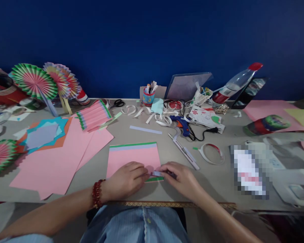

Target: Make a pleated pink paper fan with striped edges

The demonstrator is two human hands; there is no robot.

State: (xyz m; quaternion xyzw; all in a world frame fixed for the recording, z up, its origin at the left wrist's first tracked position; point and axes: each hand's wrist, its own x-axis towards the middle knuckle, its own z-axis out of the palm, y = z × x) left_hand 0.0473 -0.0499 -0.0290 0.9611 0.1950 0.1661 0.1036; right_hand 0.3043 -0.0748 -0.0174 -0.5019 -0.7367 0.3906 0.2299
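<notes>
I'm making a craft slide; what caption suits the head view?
Left hand and right hand at a lavender strip over a pink sheet, paper fans farther left.

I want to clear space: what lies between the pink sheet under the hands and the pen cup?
In the head view, a loose lilac strip lies beyond the pink sheet; farther back, thin white strips lie in front of the pen cup.

Narrow passage separates pink sheet (133, 157) from cutter (182, 149).
</notes>
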